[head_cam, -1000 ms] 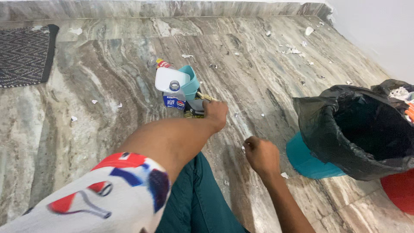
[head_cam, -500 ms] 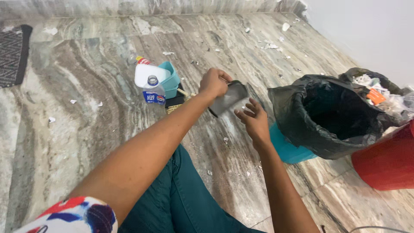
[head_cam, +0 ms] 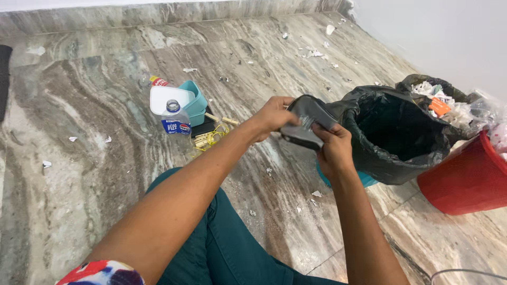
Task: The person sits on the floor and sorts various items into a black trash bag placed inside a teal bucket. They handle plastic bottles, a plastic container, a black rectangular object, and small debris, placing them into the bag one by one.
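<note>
Both hands hold a dark grey soft pouch (head_cam: pixel 306 124) above the marble floor (head_cam: pixel 95 158).

Left hand (head_cam: pixel 272 117) and right hand (head_cam: pixel 334 148) each have a clenched grip grasping the pouch, just left of the black-lined bin (head_cam: pixel 401 132); a clear plastic bottle (head_cam: pixel 176 120) stands far left.

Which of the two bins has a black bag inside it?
The teal bin, next to the hands. A black bag lines it, open at the top. The red bin, further right, shows no black bag.
</note>
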